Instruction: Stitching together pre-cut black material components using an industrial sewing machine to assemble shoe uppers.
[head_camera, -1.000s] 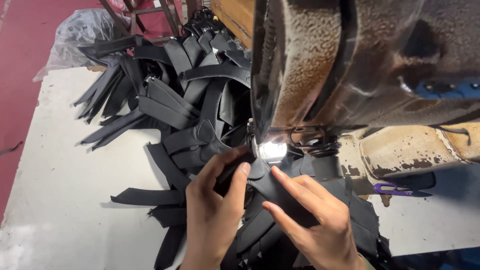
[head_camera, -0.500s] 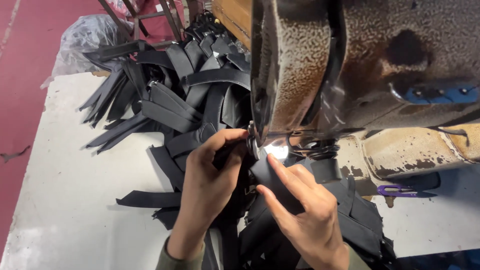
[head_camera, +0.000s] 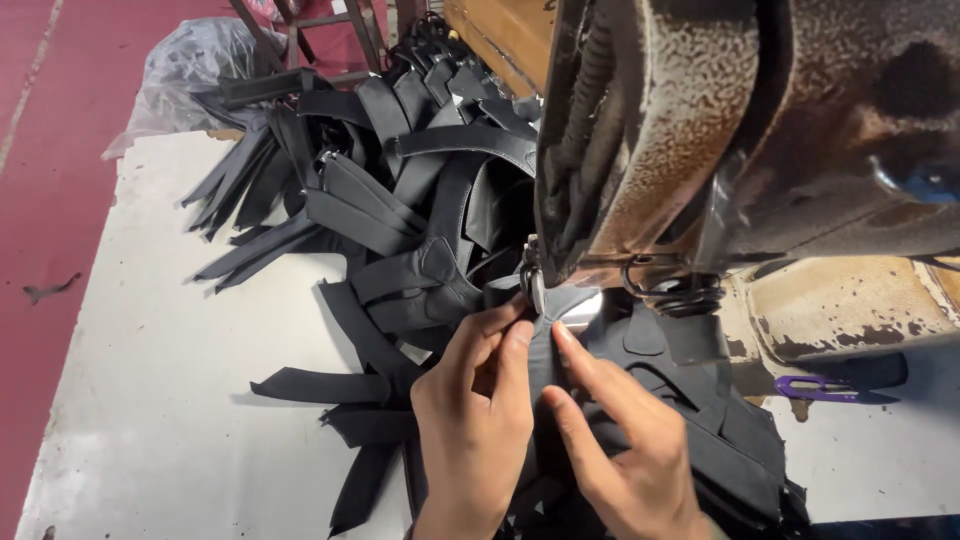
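Fingers (head_camera: 497, 330) of the left hand (head_camera: 475, 420) pinch the black fabric piece (head_camera: 545, 345) just under the presser foot (head_camera: 535, 285) of the sewing machine (head_camera: 740, 130). Right hand (head_camera: 625, 440) presses it with spread fingers. Black cut pieces (head_camera: 380, 200) lie heaped on the white surface (head_camera: 150, 380); purple snips (head_camera: 810, 388) lie to the right.

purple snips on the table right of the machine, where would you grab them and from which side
Probably by the loop handle of the purple snips, coming from above and the right. They lie flat on the white table, handle end showing. The sewing machine overhangs their left, so the open side is clearer.
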